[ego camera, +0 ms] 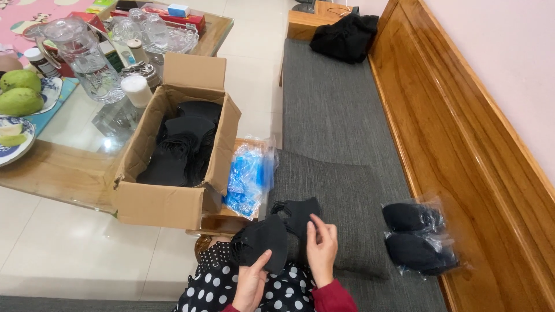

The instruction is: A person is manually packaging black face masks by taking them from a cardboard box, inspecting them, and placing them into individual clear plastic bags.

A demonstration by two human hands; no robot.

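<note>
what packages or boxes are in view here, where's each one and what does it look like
Cardboard box: table edge, open, brown, holding black masks.
Blue plastic pack: right of the box, crinkled, clear and blue.
Clear bags: on the bench cushion, right, holding black masks.
Red boxes: far table end, flat.
Small blue box: atop the red boxes.

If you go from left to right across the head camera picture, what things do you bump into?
Green fruit → glass jug → cardboard box of black masks → blue plastic packet → black mask held by the left hand → right hand → two bagged black masks → wooden bench back.
</note>
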